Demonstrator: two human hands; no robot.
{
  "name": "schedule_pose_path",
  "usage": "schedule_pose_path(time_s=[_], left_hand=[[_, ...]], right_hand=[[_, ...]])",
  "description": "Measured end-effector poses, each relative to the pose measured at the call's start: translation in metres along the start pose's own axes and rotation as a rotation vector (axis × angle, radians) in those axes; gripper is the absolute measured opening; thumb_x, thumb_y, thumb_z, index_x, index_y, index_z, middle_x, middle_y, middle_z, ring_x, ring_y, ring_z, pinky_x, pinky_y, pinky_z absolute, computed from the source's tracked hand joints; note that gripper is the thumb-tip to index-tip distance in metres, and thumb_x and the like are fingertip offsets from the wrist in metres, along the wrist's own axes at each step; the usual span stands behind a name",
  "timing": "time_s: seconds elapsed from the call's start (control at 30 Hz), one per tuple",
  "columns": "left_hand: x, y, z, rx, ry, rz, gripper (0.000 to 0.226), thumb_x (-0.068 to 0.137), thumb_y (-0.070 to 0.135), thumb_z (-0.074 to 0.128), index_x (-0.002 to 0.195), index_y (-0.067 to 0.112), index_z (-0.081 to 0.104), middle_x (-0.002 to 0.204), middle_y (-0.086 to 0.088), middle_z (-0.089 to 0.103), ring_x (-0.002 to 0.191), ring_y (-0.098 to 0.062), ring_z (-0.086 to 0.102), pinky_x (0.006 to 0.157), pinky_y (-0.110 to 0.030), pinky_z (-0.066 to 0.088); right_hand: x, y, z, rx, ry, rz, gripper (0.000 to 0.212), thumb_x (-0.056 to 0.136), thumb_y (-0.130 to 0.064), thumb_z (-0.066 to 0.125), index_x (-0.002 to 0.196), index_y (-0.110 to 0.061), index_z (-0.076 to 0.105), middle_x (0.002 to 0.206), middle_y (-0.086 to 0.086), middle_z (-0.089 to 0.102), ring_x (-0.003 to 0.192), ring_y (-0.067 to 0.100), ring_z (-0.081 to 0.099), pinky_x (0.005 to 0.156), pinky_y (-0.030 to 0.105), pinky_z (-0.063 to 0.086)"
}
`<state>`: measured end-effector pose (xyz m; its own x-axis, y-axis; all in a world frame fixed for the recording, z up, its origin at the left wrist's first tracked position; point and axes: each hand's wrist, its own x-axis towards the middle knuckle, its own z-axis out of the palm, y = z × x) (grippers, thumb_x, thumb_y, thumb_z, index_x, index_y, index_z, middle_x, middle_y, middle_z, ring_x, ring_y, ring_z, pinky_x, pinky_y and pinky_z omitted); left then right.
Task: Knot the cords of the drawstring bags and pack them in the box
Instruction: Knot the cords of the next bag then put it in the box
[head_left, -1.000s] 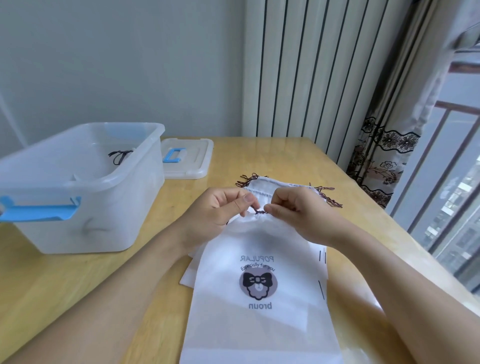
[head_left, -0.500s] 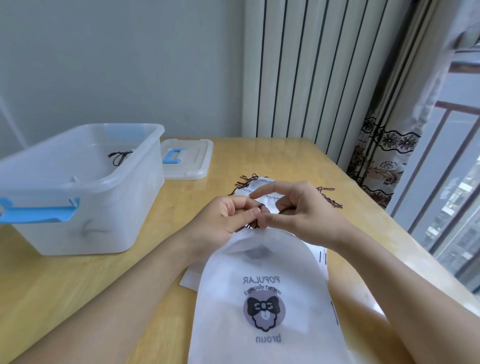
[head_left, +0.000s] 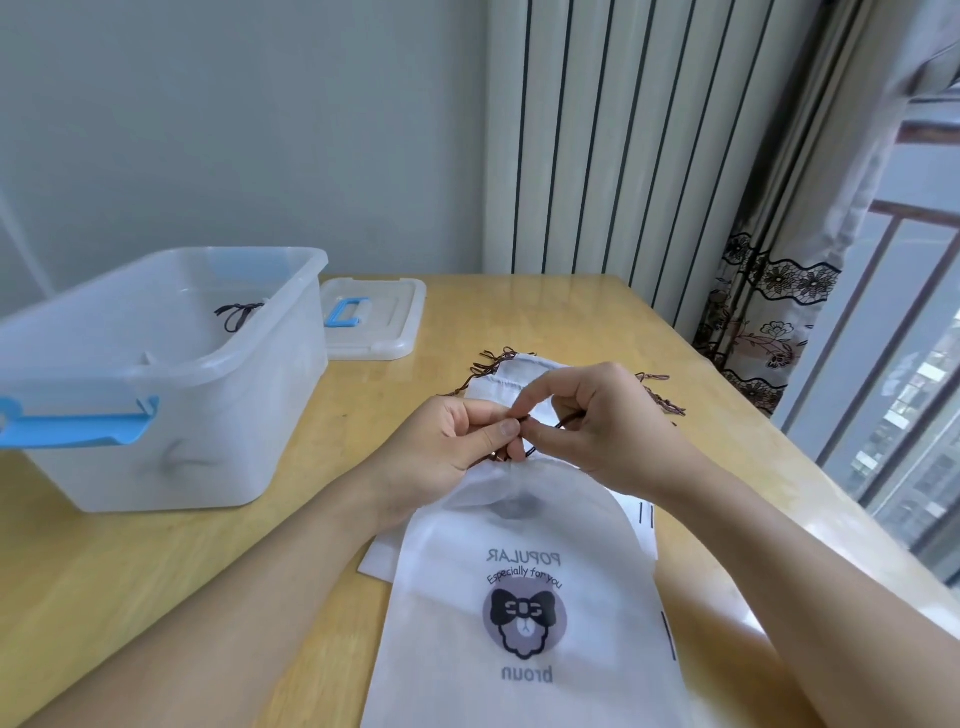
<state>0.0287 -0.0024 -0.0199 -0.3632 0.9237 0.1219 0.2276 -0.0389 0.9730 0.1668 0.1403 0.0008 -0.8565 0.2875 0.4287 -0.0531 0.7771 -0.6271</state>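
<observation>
Left hand: fingers curled, thumb and forefinger pinching the dark cord at the gathered mouth of the top bag; thumbnail faces up.
Right hand: meets the left hand fingertip to fingertip; thumb and middle finger nip the same cord, while the forefinger arches up and over the pinch.
Cord: thin, dark brown; a small loop shows between and just below the two sets of fingertips. Whether a knot has formed cannot be told.
Top bag: white drawstring bag, lying flat from under both hands towards the person; its mouth is bunched and raised at the fingertips. The print reads "POPULAR", "Especially for you" and "broun", with a bow-wearing animal head in a grey disc.
Further bags: white, stacked beneath the top bag; edges show under both wrists and beyond the fingers. Frayed dark cord ends spread out past the knuckles of each hand.
Box: translucent plastic with blue handles, open, well to the left of the left hand; a knotted dark cord is visible inside it.
Lid: translucent with a blue handle, lying flat just beyond the box, far side of the left hand.
Table: pale wood, bearing everything listed.
Curtain: patterned, hanging beyond the right hand by the window.
</observation>
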Motion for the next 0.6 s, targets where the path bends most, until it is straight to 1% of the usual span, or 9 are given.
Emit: schedule_pose_path(time_s=[0.1,0.2,0.27,0.3,0.37,0.43,0.47,0.53,0.6], left_hand=[[-0.001,0.002,-0.001,0.012,0.007,-0.009,0.027,0.101,0.016,0.055,0.087,0.0,0.071,0.075,0.004,0.067,0.076,-0.006,0.059,0.079,-0.017,0.047],[-0.002,0.007,-0.001,-0.047,0.036,-0.011,0.027,0.101,0.016,0.055,0.085,0.001,0.071,0.089,0.005,0.074,0.081,-0.001,0.064,0.075,-0.014,0.047],[-0.002,0.008,-0.001,-0.099,0.046,-0.01,0.026,0.101,0.016,0.055,0.1,-0.004,0.071,0.089,0.01,0.074,0.082,-0.001,0.064,0.074,-0.012,0.048],[-0.002,0.008,-0.001,-0.106,0.049,-0.002,0.026,0.1,0.015,0.055,0.105,-0.004,0.071,0.085,0.011,0.073,0.08,-0.002,0.064,0.074,-0.012,0.048],[-0.002,0.008,-0.001,-0.103,0.058,0.008,0.024,0.1,0.016,0.056,0.098,0.0,0.074,0.089,0.005,0.074,0.082,-0.003,0.064,0.076,-0.013,0.049],[-0.003,0.008,-0.001,-0.095,0.062,0.008,0.025,0.099,0.016,0.057,0.084,0.007,0.074,0.095,-0.005,0.075,0.088,-0.005,0.065,0.078,-0.014,0.05],[-0.003,0.008,-0.001,-0.081,0.057,0.008,0.026,0.1,0.015,0.056,0.081,0.008,0.073,0.09,-0.006,0.074,0.087,-0.004,0.065,0.078,-0.014,0.049],[-0.004,0.009,-0.001,-0.053,0.038,0.002,0.026,0.099,0.015,0.057,0.079,0.006,0.072,0.078,0.002,0.071,0.078,-0.001,0.063,0.073,-0.011,0.046],[-0.005,0.009,0.0,-0.058,0.024,-0.004,0.025,0.099,0.014,0.058,0.079,0.004,0.071,0.081,0.003,0.072,0.081,-0.001,0.066,0.072,-0.01,0.046]], right_hand=[[0.0,0.0,0.003,0.0,-0.01,0.046,0.01,0.093,-0.015,0.071,0.084,-0.016,0.068,0.046,-0.011,0.032,0.046,0.012,0.021,0.045,0.023,0.023],[0.003,0.003,0.002,0.429,0.005,0.245,0.013,0.101,-0.014,0.06,0.09,-0.007,0.059,0.053,-0.003,0.046,0.046,0.014,0.02,0.042,0.023,0.018],[0.005,0.005,0.001,0.671,0.014,0.348,0.011,0.103,-0.013,0.056,0.093,-0.01,0.054,0.056,-0.004,0.031,0.047,0.01,0.017,0.041,0.02,0.015],[0.005,0.006,0.001,0.699,0.011,0.359,0.009,0.104,-0.013,0.055,0.095,-0.01,0.053,0.058,-0.005,0.026,0.048,0.01,0.016,0.042,0.019,0.014],[0.005,0.008,0.001,0.659,-0.011,0.344,0.004,0.103,-0.013,0.057,0.102,-0.009,0.055,0.057,-0.006,0.025,0.048,0.01,0.017,0.042,0.02,0.015],[0.005,0.009,-0.001,0.595,-0.047,0.334,0.017,0.099,-0.014,0.063,0.116,-0.013,0.061,0.055,-0.004,0.03,0.05,0.013,0.019,0.043,0.024,0.015],[0.005,0.01,-0.003,0.555,-0.066,0.32,0.023,0.098,-0.014,0.065,0.121,-0.017,0.064,0.057,0.001,0.034,0.051,0.015,0.019,0.044,0.026,0.015],[0.004,0.008,-0.006,0.457,-0.091,0.256,0.016,0.097,-0.015,0.066,0.111,-0.019,0.072,0.064,0.012,0.045,0.053,0.019,0.018,0.046,0.029,0.015],[0.004,0.007,-0.004,0.381,-0.088,0.21,0.013,0.099,-0.014,0.064,0.094,-0.009,0.074,0.059,0.006,0.051,0.05,0.018,0.019,0.044,0.027,0.016]])
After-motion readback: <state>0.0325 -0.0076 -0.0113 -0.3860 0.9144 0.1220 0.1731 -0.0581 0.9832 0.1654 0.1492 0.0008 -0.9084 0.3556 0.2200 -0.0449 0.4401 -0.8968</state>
